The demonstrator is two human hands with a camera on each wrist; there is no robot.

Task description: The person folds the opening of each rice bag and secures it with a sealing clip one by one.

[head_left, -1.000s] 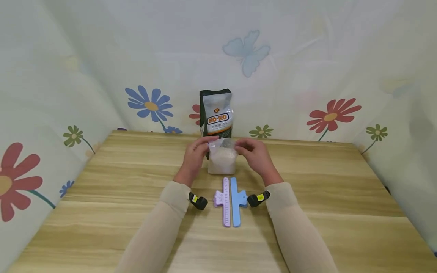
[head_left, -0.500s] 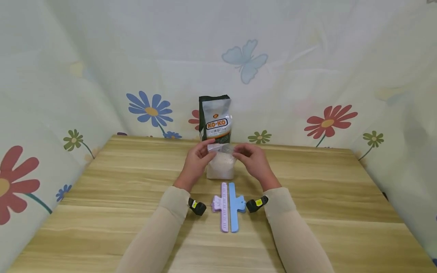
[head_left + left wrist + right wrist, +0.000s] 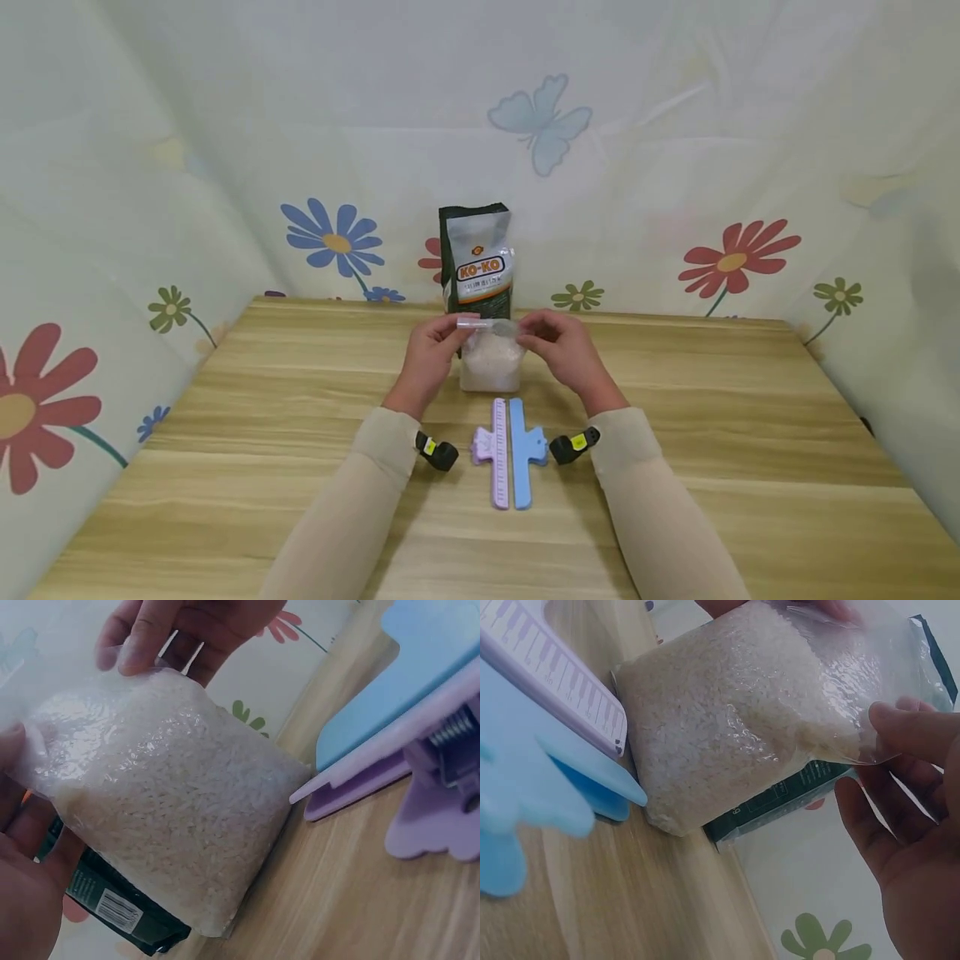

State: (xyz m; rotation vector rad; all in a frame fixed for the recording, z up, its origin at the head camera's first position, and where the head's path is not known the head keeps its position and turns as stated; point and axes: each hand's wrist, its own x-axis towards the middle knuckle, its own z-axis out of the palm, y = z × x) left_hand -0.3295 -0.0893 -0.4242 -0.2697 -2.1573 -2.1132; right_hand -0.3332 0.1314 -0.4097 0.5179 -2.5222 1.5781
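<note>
Clear bag of rice [image 3: 491,361] stands upright on the wooden table [image 3: 225,433], centre, just in front of the dark KO-KO packet [image 3: 476,254]. The grains fill the lower part; the empty top is flattened into a strip held level between the two hands.

Left hand [image 3: 429,357]: thumb and fingertips pinch the left end of the bag's top. In the left wrist view the thumb [image 3: 15,746] lies against the film.

Right hand [image 3: 564,350]: fingers curled, pinching the right end of the top; the right wrist view shows a fingertip [image 3: 900,724] on the plastic.

Nearer the person, just beside the bag's base, lie a purple clip [image 3: 495,450] and a blue clip [image 3: 522,450], side by side and touching, long axes pointing away from the person.

Flowered cloth [image 3: 330,237] hangs behind and at both sides of the table.
</note>
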